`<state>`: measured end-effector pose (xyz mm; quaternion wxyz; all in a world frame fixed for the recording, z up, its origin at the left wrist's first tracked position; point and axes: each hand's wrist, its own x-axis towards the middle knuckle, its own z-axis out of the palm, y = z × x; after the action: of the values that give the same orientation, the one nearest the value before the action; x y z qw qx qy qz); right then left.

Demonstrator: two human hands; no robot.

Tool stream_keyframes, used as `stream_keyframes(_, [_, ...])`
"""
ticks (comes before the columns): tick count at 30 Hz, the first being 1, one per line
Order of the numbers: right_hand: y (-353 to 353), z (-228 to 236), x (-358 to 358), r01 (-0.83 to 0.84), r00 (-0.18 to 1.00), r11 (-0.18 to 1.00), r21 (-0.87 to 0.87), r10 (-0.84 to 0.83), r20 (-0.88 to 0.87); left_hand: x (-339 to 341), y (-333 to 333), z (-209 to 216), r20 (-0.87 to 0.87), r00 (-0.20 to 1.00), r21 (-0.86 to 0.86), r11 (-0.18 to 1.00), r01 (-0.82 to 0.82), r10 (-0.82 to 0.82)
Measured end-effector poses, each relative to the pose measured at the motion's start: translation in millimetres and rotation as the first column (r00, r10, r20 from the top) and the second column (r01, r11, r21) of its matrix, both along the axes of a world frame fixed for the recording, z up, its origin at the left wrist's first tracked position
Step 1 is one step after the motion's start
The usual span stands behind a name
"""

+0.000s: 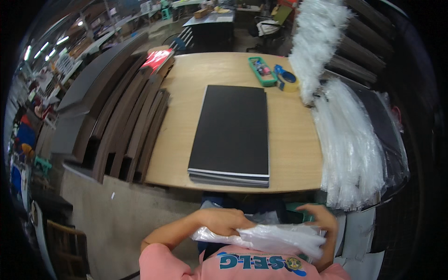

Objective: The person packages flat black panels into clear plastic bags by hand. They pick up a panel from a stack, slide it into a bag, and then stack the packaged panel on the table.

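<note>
Our left hand (223, 221) holds the clear plastic (280, 239), with its fingers tucked down into it. Our right hand (322, 218) is bent by the right end of the plastic, and we cannot tell if it grips or just hangs close. The plastic is in our lap, against the pink shirt (163, 263), and its long way runs from left to right.

Straight ahead of our hands, up on the table (177, 126), lies a neat stack of black sheets (231, 130). Its long way points away from us, so it goes across the way the plastic lies. One short end faces us, near the table's edge. Our left hand is nearer to that end. Our right hand is nearer to the big shiny pile of plastic bags (350, 154) at the table's right side.

Past the stack, on the far right, sit a green tray (269, 84) and a yellow roll of tape (291, 87). Long brown pieces (133, 123) stand along the left side.
</note>
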<state>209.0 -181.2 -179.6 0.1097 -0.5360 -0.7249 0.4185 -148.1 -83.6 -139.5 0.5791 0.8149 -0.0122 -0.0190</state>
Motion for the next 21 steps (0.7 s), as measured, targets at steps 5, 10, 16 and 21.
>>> stream_keyframes(5, [77.8, 80.0, -109.7, -0.010, 0.991, 0.820, 0.572, 0.086, -0.105, -14.4, -38.7, -32.8, -0.029, 0.990, -0.093, 0.986, -0.140, 0.138])
stream_keyframes(10, [181.5, 33.8, -272.2, -0.639, 0.730, 0.389, 0.664, 0.580, 0.362, -9.3, -52.5, -48.9, 0.114, 0.979, -0.045, 0.985, -0.164, 0.168])
stream_keyframes(16, [214.2, -17.8, -320.8, -0.799, 0.597, 0.386, 0.461, 0.597, 0.535, -28.9, -63.1, -50.3, 0.123, 0.961, -0.001, 0.968, -0.249, 0.247])
stream_keyframes(21, [209.5, -15.1, -337.6, -0.871, 0.474, 0.253, 0.421, 0.661, 0.582, -30.1, -69.1, -59.5, 0.087, 0.971, 0.061, 0.972, -0.227, 0.221])
